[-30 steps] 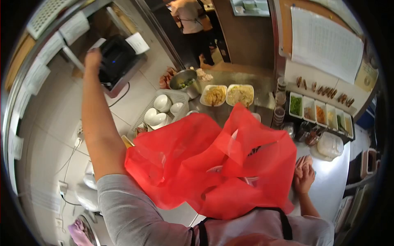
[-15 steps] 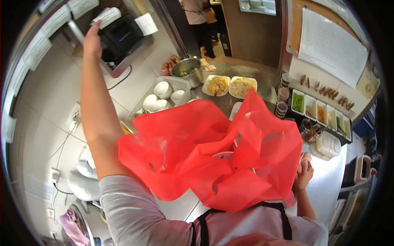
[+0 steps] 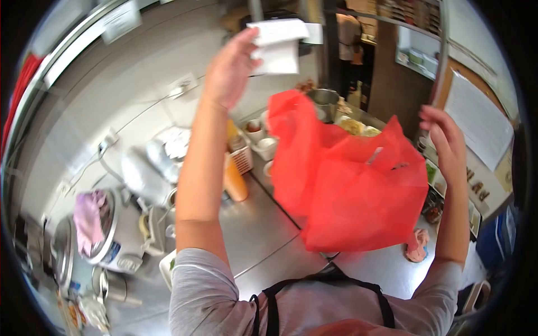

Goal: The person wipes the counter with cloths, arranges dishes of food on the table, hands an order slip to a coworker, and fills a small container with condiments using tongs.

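Note:
My left hand [image 3: 231,70] is raised in front of the tiled wall, its fingers closed on a folded white paper slip [image 3: 280,57]. A large red fabric bag [image 3: 358,196] stands bunched up on the steel counter before me, with its top loose. My right hand [image 3: 445,137] is up to the right of the bag, apart from it. Its fingers are stretched out and hold nothing. A crumpled pink cloth [image 3: 417,245] lies on the counter below my right forearm. What the bag contains is hidden.
An orange squeeze bottle [image 3: 234,179] and a white basket [image 3: 242,159] stand left of the bag. A metal pot [image 3: 325,99] and food trays [image 3: 353,126] are behind it. At far left is a rice cooker [image 3: 120,241] with a purple cloth [image 3: 89,221]. Another person [image 3: 348,39] stands in the background.
My left hand has come away from the black printer with the paper slip. My right hand has left the pink cloth and risen. The red bag now stands taller, and the view has turned left.

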`<state>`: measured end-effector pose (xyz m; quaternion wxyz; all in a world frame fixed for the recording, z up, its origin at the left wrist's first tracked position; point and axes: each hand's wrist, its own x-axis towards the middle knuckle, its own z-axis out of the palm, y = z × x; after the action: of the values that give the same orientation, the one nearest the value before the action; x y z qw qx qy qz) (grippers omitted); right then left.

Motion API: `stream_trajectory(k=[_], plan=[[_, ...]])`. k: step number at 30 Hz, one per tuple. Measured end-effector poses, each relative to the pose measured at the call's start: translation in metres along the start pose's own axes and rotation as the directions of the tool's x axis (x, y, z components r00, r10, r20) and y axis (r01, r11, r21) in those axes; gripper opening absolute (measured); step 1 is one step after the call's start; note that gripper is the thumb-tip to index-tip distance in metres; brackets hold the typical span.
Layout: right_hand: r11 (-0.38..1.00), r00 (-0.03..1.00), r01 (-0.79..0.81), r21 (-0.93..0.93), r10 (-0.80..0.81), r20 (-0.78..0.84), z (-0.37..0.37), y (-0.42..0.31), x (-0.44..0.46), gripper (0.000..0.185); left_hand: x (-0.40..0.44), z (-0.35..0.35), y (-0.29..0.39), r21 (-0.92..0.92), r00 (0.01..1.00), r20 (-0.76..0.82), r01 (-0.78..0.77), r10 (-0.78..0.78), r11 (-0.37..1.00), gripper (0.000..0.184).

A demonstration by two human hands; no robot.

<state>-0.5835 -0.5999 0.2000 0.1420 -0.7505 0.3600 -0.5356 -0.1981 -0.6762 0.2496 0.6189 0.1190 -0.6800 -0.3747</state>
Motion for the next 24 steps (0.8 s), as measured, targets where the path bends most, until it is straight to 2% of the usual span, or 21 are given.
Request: stream_trajectory(k=[1,2,3,4,6,7,8,9,10,12,15,16,18,19,22,23,24], plan=[[0.982,0.99,-0.005,0.189,-0.022,0.141,0.024,-0.033,0.017,0.029,-0.024,0.01,0.015,0.001,1.0,-0.025,0.016,-0.016,1.0,0.05],[0.95,0.954,-0.108,0.292,0.016,0.301,0.048,-0.057,0.031,0.031,-0.049,0.019,0.03,-0.002,0.998,-0.046,0.034,-0.034,0.999,0.051],[0.929,0.895,-0.24,0.282,0.099,0.435,0.075,-0.083,0.041,0.036,-0.072,0.022,0.046,0.018,0.997,-0.065,0.045,-0.044,0.999,0.052],[0.917,0.847,-0.282,0.283,0.098,0.523,0.106,-0.1,0.051,0.036,-0.093,0.024,0.06,0.035,0.995,-0.08,0.057,-0.054,0.998,0.052],[0.87,0.803,-0.36,0.336,0.106,0.586,0.16,-0.145,0.049,0.033,-0.137,0.028,0.093,0.091,0.989,-0.139,0.072,-0.058,0.993,0.053],[0.817,0.793,-0.395,0.421,0.073,0.604,0.183,-0.162,0.045,0.031,-0.159,0.03,0.11,0.133,0.982,-0.183,0.074,-0.049,0.988,0.053],[0.804,0.793,-0.36,0.473,-0.003,0.609,0.206,-0.173,0.042,0.029,-0.181,0.03,0.128,0.175,0.973,-0.225,0.082,-0.041,0.981,0.054],[0.787,0.791,-0.325,0.525,-0.079,0.607,0.228,-0.184,0.04,0.028,-0.201,0.029,0.147,0.183,0.964,-0.265,0.054,-0.004,0.982,0.045],[0.763,0.785,-0.291,0.577,-0.154,0.601,0.244,-0.198,0.036,0.027,-0.222,0.024,0.164,0.163,0.967,-0.252,0.066,-0.023,0.984,0.048],[0.729,0.684,-0.265,0.631,-0.319,0.656,0.263,-0.231,0.023,0.025,-0.263,0.008,0.195,0.123,0.972,-0.227,0.089,-0.059,0.988,0.056],[0.73,0.481,-0.217,0.648,-0.498,0.722,0.283,-0.274,-0.007,0.023,-0.311,-0.012,0.238,-0.139,0.961,-0.002,0.274,-0.276,0.952,0.074],[0.739,0.4,-0.188,0.647,-0.544,0.738,0.288,-0.287,-0.017,0.022,-0.325,-0.007,0.249,-0.098,0.948,-0.2,0.233,-0.248,0.968,0.076],[0.737,0.255,-0.126,0.664,-0.622,0.74,0.306,-0.305,-0.036,0.022,-0.345,0.013,0.274,0.014,0.819,-0.559,0.162,-0.127,0.987,0.081],[0.74,0.18,-0.071,0.669,-0.65,0.738,0.304,-0.315,-0.041,0.02,-0.348,0.02,0.288,0.042,0.767,-0.64,0.092,-0.044,0.995,0.073],[0.76,0.098,-0.004,0.65,-0.646,0.757,0.323,-0.335,-0.048,0.02,-0.368,0.015,0.315,0.086,0.574,-0.816,0.239,-0.069,0.967,0.062],[0.776,0.096,-0.001,0.63,-0.627,0.773,0.325,-0.341,-0.049,0.02,-0.376,0.013,0.321,0.163,0.602,-0.798,0.283,-0.042,0.945,0.048],[0.775,0.117,0.012,0.632,-0.629,0.768,0.331,-0.344,-0.051,0.02,-0.38,0.014,0.325,0.168,0.548,-0.836,0.301,-0.026,0.939,0.038]])
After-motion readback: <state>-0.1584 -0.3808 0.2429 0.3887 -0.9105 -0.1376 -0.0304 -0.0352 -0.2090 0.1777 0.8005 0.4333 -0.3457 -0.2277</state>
